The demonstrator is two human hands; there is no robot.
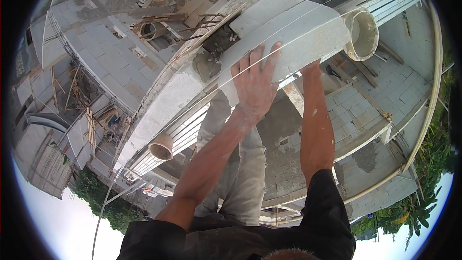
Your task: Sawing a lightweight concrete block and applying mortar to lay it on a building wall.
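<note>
The left hand (253,84) is spread flat upon the grey block (308,31), which lies at the far right along the wall (161,101). The right hand (310,69) is at its near edge; its grip I cannot tell. Better to press evenly, without pushing the string (313,30). The right bucket (370,30) has crusted rim; its contents, and the left bucket's (161,148), are unclear.

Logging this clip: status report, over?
Left fingers spread on gray concrete block. Right fingers hidden at its lower edge. White string crosses block and left fingers.
</note>
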